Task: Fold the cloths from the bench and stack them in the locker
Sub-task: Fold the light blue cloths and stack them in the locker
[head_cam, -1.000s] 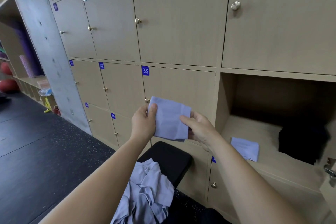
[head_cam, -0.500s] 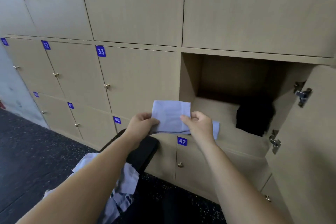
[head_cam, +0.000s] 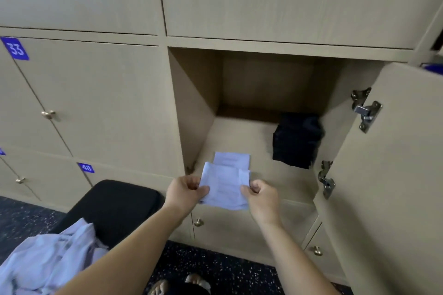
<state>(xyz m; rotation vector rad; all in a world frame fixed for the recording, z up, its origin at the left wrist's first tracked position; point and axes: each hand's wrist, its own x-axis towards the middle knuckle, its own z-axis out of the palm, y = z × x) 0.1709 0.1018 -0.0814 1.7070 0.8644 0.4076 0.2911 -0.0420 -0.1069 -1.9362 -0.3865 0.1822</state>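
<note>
1. Both my left hand (head_cam: 184, 190) and right hand (head_cam: 262, 196) pinch the folded cloth (head_cam: 224, 190) by its sides at the locker (head_cam: 239, 134) mouth.
2. I'd lower it flat, edges matching the stacked cloth (head_cam: 231, 159).

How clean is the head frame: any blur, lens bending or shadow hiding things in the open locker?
Head view: slight motion blur softens the 33 tag and the door hinge; wide-angle stretch skews the locker door at right; shadow deep in the locker leaves the dark pile without detail; the folded cloth in the left hand and right hand reads clearly; no glare.
</note>
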